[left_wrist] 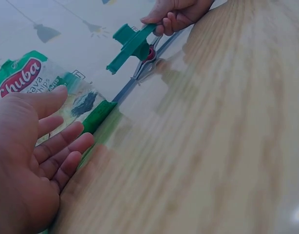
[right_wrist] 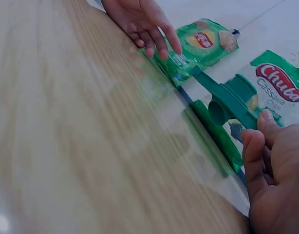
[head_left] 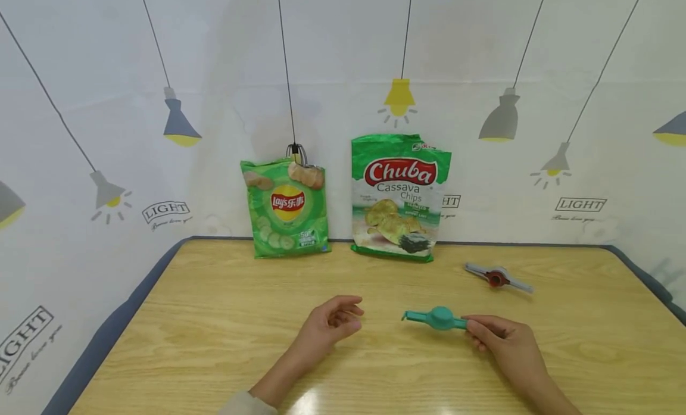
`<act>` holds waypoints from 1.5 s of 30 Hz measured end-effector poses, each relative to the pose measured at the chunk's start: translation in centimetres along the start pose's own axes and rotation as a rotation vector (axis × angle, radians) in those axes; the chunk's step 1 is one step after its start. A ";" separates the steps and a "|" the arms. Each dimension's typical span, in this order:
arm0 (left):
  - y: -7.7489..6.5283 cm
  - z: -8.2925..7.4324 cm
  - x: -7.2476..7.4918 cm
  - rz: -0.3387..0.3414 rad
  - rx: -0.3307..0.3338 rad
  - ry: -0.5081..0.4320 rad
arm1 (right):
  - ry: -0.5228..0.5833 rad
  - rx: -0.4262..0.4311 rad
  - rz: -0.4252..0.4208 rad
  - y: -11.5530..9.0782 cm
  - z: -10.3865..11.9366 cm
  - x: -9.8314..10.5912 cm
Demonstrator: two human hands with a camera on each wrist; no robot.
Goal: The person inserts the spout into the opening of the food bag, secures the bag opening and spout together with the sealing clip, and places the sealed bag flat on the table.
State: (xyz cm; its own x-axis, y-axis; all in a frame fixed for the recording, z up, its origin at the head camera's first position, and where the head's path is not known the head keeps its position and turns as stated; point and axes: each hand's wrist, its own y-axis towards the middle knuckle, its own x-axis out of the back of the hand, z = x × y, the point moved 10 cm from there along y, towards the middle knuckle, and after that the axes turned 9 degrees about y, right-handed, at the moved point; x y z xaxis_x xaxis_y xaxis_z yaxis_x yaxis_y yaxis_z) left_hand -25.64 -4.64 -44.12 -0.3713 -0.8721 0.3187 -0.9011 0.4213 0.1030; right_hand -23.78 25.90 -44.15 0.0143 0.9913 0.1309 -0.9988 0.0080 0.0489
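Between thumb and fingers, my right hand (head_left: 509,346) pinches one end of a teal bag sealing clip (head_left: 442,318) with a round capped spout at its middle. The clip is held above the table, its free end pointing left; in the right wrist view the clip (right_wrist: 230,97) shows its hollow round spout. To the left, my left hand (head_left: 329,325) hovers with loosely bent fingers and holds nothing. A second sealing clip (head_left: 511,279), grey with a dark red spout, lies on the table beyond my right hand.
At the back of the wooden table (head_left: 214,320), a green Lay's chip bag (head_left: 286,224) and a green-and-white Chuba cassava chip bag (head_left: 396,224) lean upright against the lamp-patterned wall covering (head_left: 321,58). The Chuba bag's top right corner looks cut away.
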 end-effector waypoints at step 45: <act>0.1 0.2 0.8 -0.160 0.036 -0.089 | 0.132 -0.001 0.062 1.7 1.1 -9.0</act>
State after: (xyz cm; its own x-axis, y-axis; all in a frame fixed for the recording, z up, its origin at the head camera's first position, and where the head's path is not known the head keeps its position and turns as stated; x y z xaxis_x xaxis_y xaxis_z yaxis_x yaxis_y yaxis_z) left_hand -26.05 -5.31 -44.04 -0.2393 -0.9465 0.2165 -0.9571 0.2674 0.1112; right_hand -25.56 16.87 -44.11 -0.0535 0.9986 0.0019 -0.9976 -0.0536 0.0435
